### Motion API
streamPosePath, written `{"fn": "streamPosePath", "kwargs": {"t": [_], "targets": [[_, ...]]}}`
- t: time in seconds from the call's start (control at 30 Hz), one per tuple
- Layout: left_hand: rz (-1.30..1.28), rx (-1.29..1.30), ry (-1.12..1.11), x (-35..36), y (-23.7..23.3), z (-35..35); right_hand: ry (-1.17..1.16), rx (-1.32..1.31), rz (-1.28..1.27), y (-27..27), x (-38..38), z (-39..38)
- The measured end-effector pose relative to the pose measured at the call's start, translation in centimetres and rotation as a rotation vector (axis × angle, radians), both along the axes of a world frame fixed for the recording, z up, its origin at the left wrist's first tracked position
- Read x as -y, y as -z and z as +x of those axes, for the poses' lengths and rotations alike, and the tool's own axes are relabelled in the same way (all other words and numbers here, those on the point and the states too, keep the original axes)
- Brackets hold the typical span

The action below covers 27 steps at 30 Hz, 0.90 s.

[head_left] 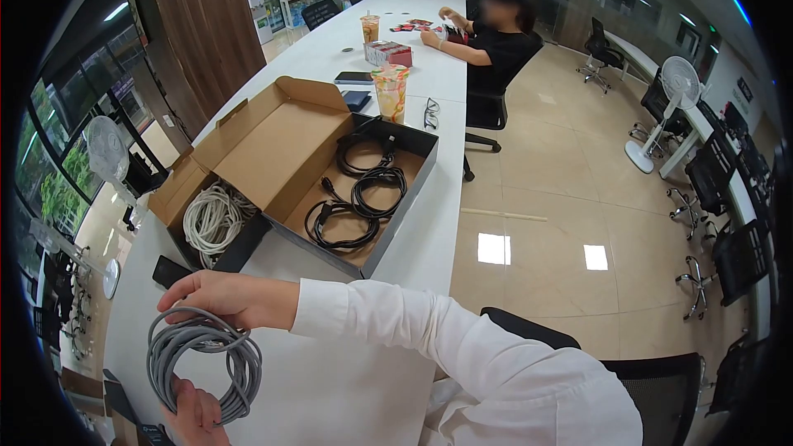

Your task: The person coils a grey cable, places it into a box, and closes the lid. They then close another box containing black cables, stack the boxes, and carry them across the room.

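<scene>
A coiled grey cable [245,367] is held upright over the white table's near end, its loops gathered into a ring. My left hand [197,415] grips the bottom of the ring, fingers wrapped through its middle. From above, my right hand [235,297] has its fingers curled over the top loops. Beyond the hands stands an open cardboard box [405,213] with several coiled black cables [377,194] inside. To its left, another box [183,241] contains a bundle of white cable [216,219]. A dark flat object [169,272] lies just behind my right hand.
Farther along the white table [442,149] are a drink cup [391,92], glasses [431,113], a phone [354,78] and a red-and-white box [388,54]. A person [504,37] sits at the right side, handling small red packets. An office chair [652,396] stands close at right.
</scene>
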<state>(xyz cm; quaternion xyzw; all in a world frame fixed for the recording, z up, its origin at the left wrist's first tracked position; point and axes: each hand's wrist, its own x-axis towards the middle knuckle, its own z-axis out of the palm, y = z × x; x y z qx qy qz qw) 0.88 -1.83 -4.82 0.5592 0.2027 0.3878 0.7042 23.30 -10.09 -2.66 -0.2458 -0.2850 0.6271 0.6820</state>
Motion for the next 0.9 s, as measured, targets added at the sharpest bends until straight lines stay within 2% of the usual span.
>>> {"fn": "streamPosePath", "kwargs": {"t": [0.13,0.23,0.33,0.4,0.43,0.5,0.6,0.73,0.83,0.9], "targets": [[-0.141,0.018,0.01,0.1,0.1,0.2,-0.004,0.02,0.045,0.7,-0.5,0.2],[-0.218,0.045,0.063,-0.5,0.5,0.6,0.114,0.105,0.043,0.8,-0.9,0.3],[-0.264,0.032,0.182,-0.5,0.7,1.2,0.377,0.44,0.04,1.4,-1.6,1.0],[-0.317,-0.028,0.213,-0.1,1.1,2.0,0.504,0.492,0.067,2.7,-2.9,2.4],[-0.389,0.002,0.305,0.3,1.0,2.5,0.531,0.462,0.03,3.2,-3.2,3.3],[-0.425,-0.038,0.235,1.6,0.2,3.8,0.625,0.435,-0.024,2.6,-2.7,4.1],[-0.414,-0.027,0.245,2.3,-0.3,4.5,0.789,0.392,0.04,3.5,-3.6,4.8],[-0.449,-0.04,0.192,2.9,0.1,5.5,0.84,0.363,0.006,4.9,-4.9,4.9],[-0.496,-0.004,0.165,1.8,1.0,5.7,0.907,0.389,0.155,4.6,-5.3,4.2],[-0.538,0.02,0.166,1.1,1.5,5.7,0.84,0.391,0.238,3.2,-4.2,3.3]]}}
